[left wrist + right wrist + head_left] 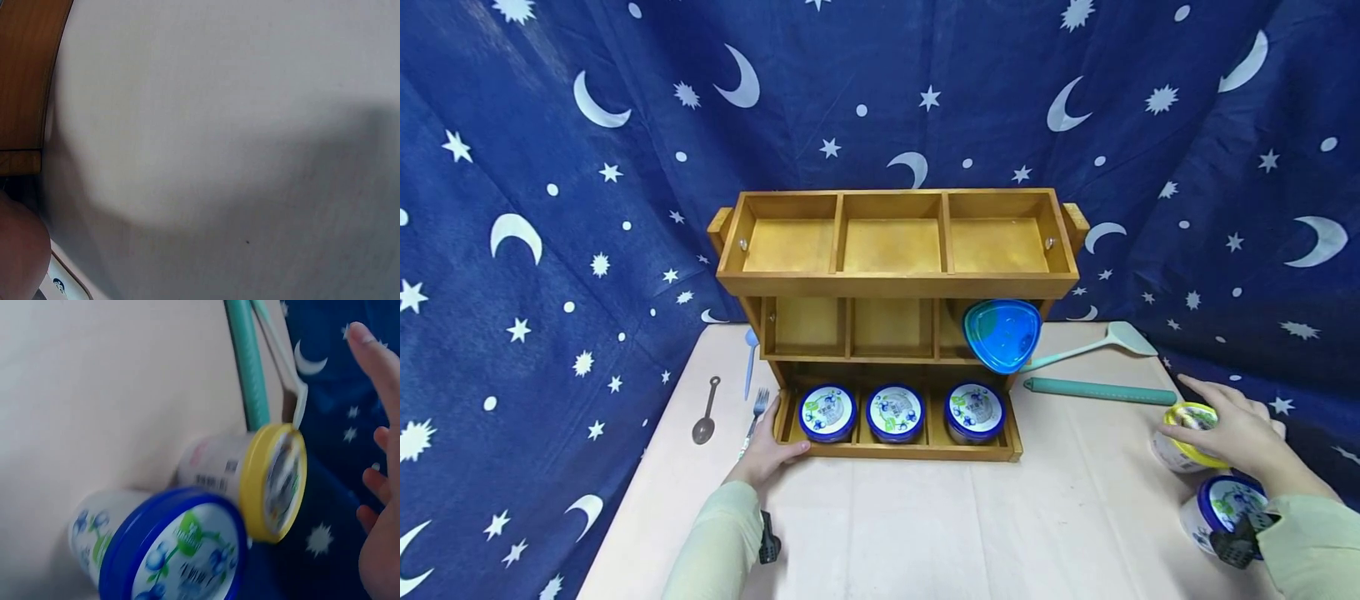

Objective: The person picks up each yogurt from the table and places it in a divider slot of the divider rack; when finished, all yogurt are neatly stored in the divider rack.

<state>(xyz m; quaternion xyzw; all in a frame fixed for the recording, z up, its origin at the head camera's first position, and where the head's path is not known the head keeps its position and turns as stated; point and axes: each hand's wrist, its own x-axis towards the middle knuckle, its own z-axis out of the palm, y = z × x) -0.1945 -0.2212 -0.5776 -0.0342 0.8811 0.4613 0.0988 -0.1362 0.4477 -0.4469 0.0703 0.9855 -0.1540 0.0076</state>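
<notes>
A three-tier wooden rack (895,283) stands at the back of the table. Its bottom tier holds three blue-lidded cups (895,412), and a blue triangular lidded box (1002,333) leans at the right of the middle tier. My left hand (769,450) rests with relaxed fingers on the rack's front-left corner (25,62); a finger (19,250) shows at that view's edge. My right hand (1225,425) hovers with fingers spread just above a yellow-lidded cup (1187,437), and in the right wrist view the hand (381,562) is clear of this cup (250,481). A blue-lidded cup (169,550) stands beside it.
A metal spoon (705,417), a fork (756,412) and a pale blue spoon (749,354) lie left of the rack. A teal spatula (1105,343) and a teal stick (1101,390) lie to its right. The blue starred cloth (512,250) hangs behind and drapes both sides.
</notes>
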